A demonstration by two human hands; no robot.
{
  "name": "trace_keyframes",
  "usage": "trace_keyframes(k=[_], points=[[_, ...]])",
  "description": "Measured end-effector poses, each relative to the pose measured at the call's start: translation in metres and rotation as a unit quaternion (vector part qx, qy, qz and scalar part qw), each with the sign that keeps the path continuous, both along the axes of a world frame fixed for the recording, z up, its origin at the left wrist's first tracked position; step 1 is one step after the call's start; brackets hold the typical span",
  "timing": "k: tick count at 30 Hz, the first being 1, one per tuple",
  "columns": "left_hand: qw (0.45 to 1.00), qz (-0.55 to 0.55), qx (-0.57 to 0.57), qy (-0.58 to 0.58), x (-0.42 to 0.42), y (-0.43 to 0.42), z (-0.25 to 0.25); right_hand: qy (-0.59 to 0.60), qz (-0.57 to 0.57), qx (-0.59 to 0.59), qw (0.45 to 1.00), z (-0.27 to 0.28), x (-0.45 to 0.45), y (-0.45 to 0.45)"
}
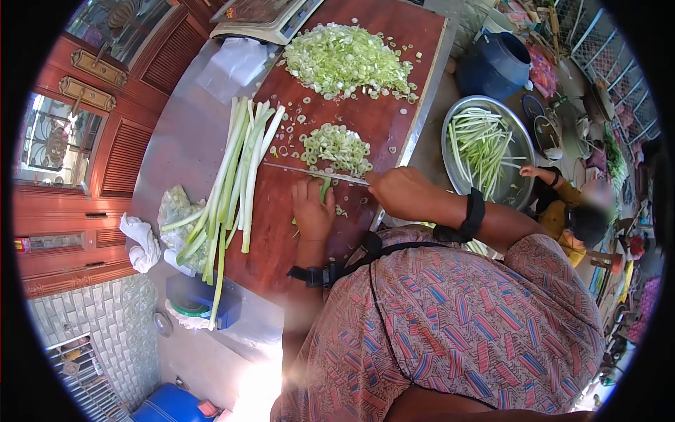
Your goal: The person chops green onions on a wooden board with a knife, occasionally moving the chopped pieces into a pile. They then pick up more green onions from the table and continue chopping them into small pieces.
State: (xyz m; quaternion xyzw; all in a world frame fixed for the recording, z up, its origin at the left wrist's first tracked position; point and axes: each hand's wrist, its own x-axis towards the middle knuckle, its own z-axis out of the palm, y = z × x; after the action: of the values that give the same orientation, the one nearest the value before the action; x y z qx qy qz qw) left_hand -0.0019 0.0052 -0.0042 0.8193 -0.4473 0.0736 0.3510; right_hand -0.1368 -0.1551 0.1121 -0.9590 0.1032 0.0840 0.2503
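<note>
My right hand (401,195) is wrapped round the handle of a knife (309,171), whose thin blade points left across the red-brown board (271,239). Just below the blade, my left hand (313,205) presses a short green onion piece (325,188) against the board, fingers closed together. Beyond the blade lies a small heap of sliced green onion rings (336,149). A much larger chopped heap (348,60) sits toward the board's far end. To the left of my left hand, a bundle of long green onions (239,169) rests across the board's edge.
A scale (271,20) and a clear plastic bag (235,67) stand at the far left. On the right, a metal basin (522,151) holds green onion stalks; another person's hand (529,171) reaches its rim. Behind it is a dark blue pot (494,63).
</note>
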Motion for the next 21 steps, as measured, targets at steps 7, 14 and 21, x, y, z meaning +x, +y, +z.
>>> trace_keyframes(k=[7,14,21], points=[[1.0,0.007,0.0,-0.008,-0.001,-0.001,0.001,0.005,0.039,-0.035,0.999,0.005,0.001,0.0],[1.0,0.003,-0.008,-0.014,0.0,-0.001,-0.002,-0.01,0.023,-0.027,0.999,-0.04,0.045,0.011],[1.0,0.001,-0.016,-0.009,-0.002,0.002,0.002,-0.064,-0.047,0.023,0.997,-0.053,0.049,-0.002]])
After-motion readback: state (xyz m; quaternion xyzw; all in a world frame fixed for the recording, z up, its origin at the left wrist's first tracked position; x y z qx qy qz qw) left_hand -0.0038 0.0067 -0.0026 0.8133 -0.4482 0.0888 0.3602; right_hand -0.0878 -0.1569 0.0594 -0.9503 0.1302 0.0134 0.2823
